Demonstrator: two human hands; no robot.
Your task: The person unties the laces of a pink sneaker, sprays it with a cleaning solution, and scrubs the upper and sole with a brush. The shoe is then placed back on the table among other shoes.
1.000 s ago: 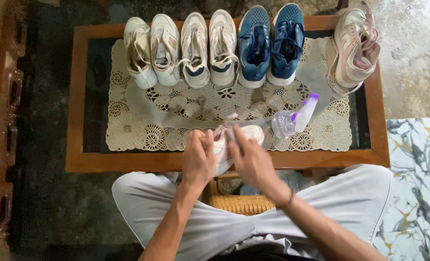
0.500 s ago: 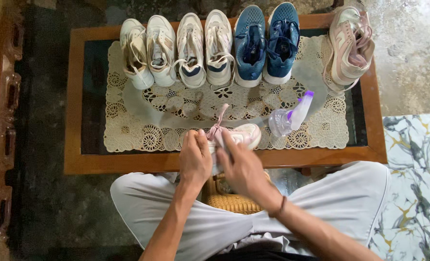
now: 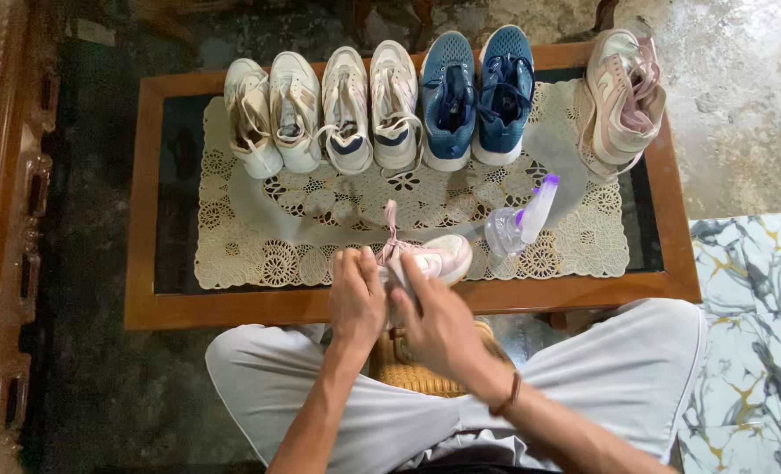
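- The pink-and-white sneaker (image 3: 434,262) is at the near edge of the counter (image 3: 144,303), a little right of the middle of this edge. Both hands hold it there.
- Its long axis runs nearly along the near edge: the toe points to the right end of the counter, the heel to the left, under the hands.
- The left hand (image 3: 357,297) is closed around the heel end of the sneaker, fingers curled over the top. How firm the grasp is I cannot tell.
- The right hand (image 3: 439,323) lies over the middle of the sneaker, fingers bent on its side and tongue area; it grasps the shoe too. It is the hand nearer to the toe.
- A pink lace (image 3: 391,230) goes up from the sneaker toward the far edge and lies on the lace doily (image 3: 232,254).
- A clear spray bottle with purple nozzle (image 3: 520,224) lies on its side just right of the toe, apart from it. It is nearer to the right hand.
- Along the far edge stand in one row a cream pair (image 3: 272,114), a white pair with dark heels (image 3: 371,110) and a blue pair (image 3: 476,96).
- A single pink sneaker (image 3: 620,96) lies tilted at the far right corner, well apart from the hands.
- Below the hands, between the grey trouser legs (image 3: 636,369), a woven stool (image 3: 417,373) is partly seen.
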